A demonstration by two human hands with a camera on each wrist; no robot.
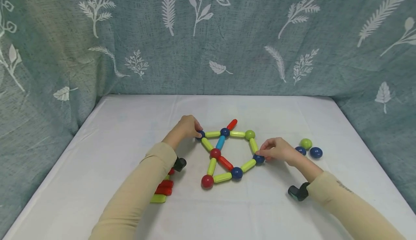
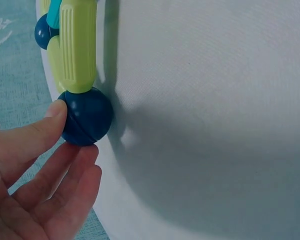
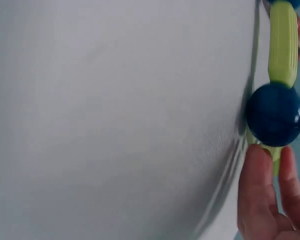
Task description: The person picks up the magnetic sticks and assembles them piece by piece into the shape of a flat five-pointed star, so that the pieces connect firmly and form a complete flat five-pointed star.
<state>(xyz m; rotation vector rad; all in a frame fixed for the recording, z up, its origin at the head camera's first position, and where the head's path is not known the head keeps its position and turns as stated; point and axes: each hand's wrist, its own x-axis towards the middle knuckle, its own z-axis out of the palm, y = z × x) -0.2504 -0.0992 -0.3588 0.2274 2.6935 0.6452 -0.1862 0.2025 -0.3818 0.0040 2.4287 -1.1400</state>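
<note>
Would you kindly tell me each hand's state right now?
Left hand: closed, pinching the leftmost blue ball.
Right hand: closed, holding the rightmost connected blue ball.

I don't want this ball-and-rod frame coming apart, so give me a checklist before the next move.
1. Left hand on left corner ball: ok, it pinches it.
2. Right hand on right corner ball: ok, its fingertips are at it.
3. Far red rod capped: not ok, its outer end has no ball.
4. Spare balls available: ok, three lie off to the right.
5. Spare rods counted: cannot tell, the left sleeve hides part of them.
6. Frame flat on the white cloth: cannot tell from these views.
</note>
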